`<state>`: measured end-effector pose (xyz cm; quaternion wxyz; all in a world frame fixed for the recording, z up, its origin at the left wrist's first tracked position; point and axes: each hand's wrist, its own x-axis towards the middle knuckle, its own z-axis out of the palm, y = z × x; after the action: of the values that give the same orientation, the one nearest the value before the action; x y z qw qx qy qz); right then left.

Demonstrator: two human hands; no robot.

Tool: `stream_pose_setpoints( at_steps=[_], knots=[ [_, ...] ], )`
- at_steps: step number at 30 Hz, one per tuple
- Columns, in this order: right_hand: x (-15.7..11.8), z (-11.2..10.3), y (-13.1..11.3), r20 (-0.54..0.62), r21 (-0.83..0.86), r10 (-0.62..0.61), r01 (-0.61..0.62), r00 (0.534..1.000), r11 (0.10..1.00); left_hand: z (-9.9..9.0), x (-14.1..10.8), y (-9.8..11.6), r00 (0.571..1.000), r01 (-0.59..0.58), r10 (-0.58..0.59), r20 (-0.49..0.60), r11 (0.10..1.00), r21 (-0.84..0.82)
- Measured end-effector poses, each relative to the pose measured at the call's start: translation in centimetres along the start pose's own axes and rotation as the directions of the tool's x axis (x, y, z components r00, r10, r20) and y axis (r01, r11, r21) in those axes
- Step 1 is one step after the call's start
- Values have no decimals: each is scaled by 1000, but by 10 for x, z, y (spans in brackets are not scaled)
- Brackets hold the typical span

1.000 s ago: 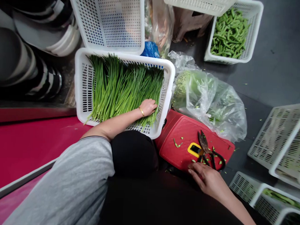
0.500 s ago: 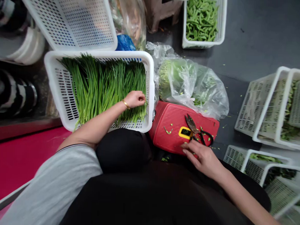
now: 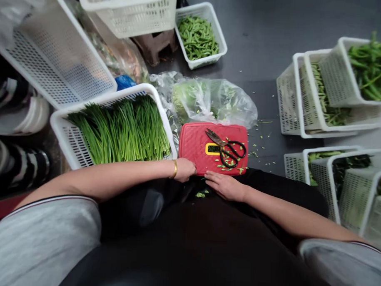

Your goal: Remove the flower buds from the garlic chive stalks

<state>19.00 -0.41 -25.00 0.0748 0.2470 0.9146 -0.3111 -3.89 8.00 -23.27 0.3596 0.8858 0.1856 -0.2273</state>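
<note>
A red stool-like box (image 3: 195, 147) stands in the middle, with black-handled scissors (image 3: 224, 147) and green scraps on its top. My left hand (image 3: 186, 170), with a gold bangle at the wrist, is at the box's near left corner; its fingers are curled and what they hold, if anything, is hidden. My right hand (image 3: 225, 186) lies at the box's near edge with its fingers stretched out and nothing visible in it. Long green chives (image 3: 125, 132) fill a white basket (image 3: 61, 128) to the left. Green scraps (image 3: 202, 194) lie below, between the hands.
Behind the box lies a clear plastic bag (image 3: 232, 100) of greens. A white basket of green pods (image 3: 198, 39) stands at the back. Stacked white baskets (image 3: 288, 100) of vegetables are at the right. A tall white basket (image 3: 56, 59) leans at the back left.
The view has turned toward the right. My left hand has left the chives and come to the box's near corner. My right hand has moved to the box's near edge, beside it.
</note>
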Motion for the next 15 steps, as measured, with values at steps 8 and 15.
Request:
stream_pose_setpoints(
  at_steps=[8, 15],
  knots=[
    [-38, -56, 28, -291, -49, 415, -447, 862, 893, -34, 26, 37, 976, -195, 187, -110, 979, -66],
    [-2, -74, 59, -115, -153, 542, -554, 833, 818, -135, 61, -52, 800, 364, -337, -497, 930, -46]
  ],
)
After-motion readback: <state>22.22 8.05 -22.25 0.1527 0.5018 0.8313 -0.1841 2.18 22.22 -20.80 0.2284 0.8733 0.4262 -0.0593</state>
